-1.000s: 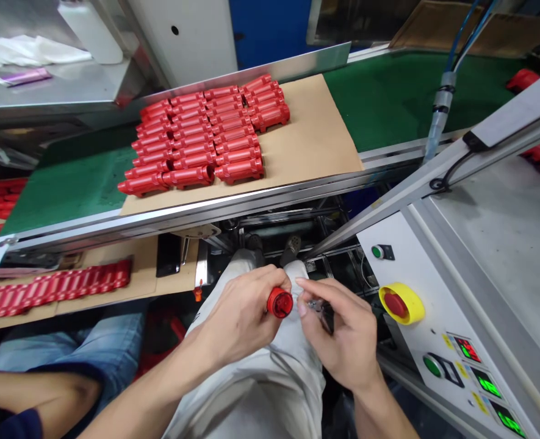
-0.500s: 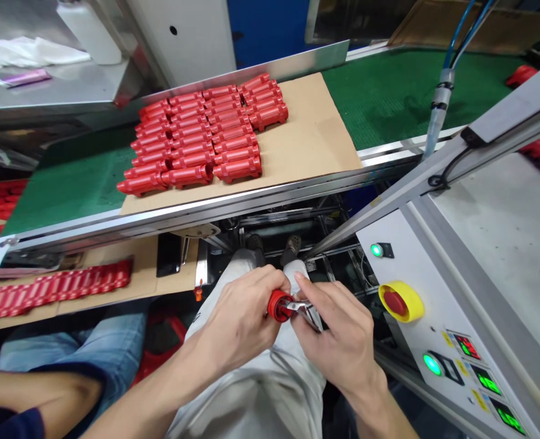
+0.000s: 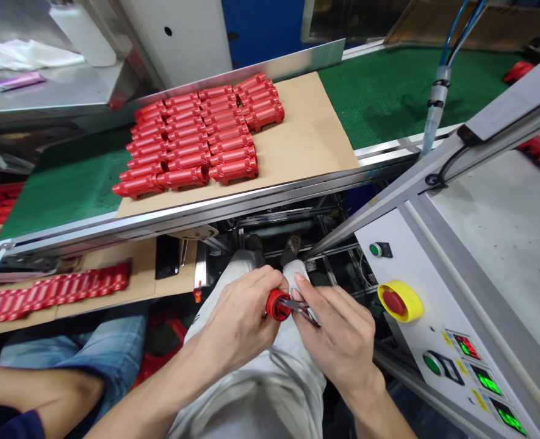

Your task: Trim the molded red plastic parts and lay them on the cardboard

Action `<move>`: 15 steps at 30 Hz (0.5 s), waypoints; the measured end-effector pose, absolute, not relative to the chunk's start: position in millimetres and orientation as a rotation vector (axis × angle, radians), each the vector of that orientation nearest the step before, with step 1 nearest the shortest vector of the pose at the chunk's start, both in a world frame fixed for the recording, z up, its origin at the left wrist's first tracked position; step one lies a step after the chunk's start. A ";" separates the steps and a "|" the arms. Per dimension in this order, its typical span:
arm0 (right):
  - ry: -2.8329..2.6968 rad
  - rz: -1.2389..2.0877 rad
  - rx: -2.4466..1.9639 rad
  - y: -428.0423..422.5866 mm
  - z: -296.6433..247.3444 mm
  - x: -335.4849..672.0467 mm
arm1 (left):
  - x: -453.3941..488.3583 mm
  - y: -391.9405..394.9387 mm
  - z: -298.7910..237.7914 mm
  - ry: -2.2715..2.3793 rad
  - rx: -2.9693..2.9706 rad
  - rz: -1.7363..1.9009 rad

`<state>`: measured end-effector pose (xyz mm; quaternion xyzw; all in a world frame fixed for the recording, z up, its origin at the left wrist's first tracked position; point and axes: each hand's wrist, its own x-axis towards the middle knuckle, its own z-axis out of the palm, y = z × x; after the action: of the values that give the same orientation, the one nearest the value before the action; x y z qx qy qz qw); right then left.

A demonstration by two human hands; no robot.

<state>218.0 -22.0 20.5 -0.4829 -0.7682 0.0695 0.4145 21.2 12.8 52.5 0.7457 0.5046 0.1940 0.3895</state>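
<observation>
Over my lap, my left hand (image 3: 251,306) is wrapped round a red plastic tube (image 3: 277,305) and turns its open end toward the right. Small metal nippers (image 3: 301,306) are closed in my right hand (image 3: 338,326), with their handles mostly covered by the fingers. The tips of the nippers reach into the mouth of the tube. What they touch inside is too small to make out.
Rows of red tubes (image 3: 187,140) lie on cardboard (image 3: 315,134) over a green conveyor (image 3: 379,91). More red parts (image 3: 54,292) line a lower shelf at left. A co-worker's arm (image 3: 32,390) is close by. At right stands a control panel with an emergency stop (image 3: 400,301).
The nippers have tilted slightly at the tube's mouth, while both hands stay nearly in place. Two green panel buttons that were lit are now dim. The view has shifted a little.
</observation>
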 end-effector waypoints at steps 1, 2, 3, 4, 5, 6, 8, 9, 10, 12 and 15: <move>-1.948 0.136 -1.211 -21.5 18.5 218.4 | 21.4 13.2 52.2 1.285 1.882 0.490; -1.965 0.097 -1.207 -20.7 16.7 218.5 | 21.5 13.7 51.8 1.287 1.869 0.485; -1.969 0.073 -1.193 -19.7 15.2 218.4 | 21.5 14.1 51.5 1.284 1.856 0.480; -1.949 0.089 -1.170 -18.6 14.1 218.0 | 21.2 14.6 51.2 1.277 1.842 0.477; -1.900 0.162 -1.151 -17.4 13.5 217.7 | 20.9 15.0 51.1 1.265 1.828 0.474; -1.820 0.282 -1.150 -16.3 13.5 217.7 | 20.4 15.4 51.1 1.254 1.813 0.469; -1.585 0.582 -1.204 -14.4 15.6 219.2 | 19.3 15.9 51.9 1.236 1.788 0.456; -1.473 0.713 -1.247 -13.6 17.7 221.1 | 18.8 16.1 52.6 1.230 1.781 0.447; -1.397 0.806 -1.288 -13.0 20.4 223.5 | 18.4 16.2 53.5 1.225 1.775 0.437; -1.376 0.866 -1.314 -11.9 26.9 229.4 | 17.8 16.1 55.5 1.220 1.769 0.418; -1.592 0.790 -1.239 -10.9 37.9 237.1 | 16.8 14.9 58.4 1.221 1.778 0.364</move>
<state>237.1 -10.9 37.9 -0.5054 -0.6491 0.3223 0.4684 16.8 14.9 58.4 0.7220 0.4957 0.1480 0.4594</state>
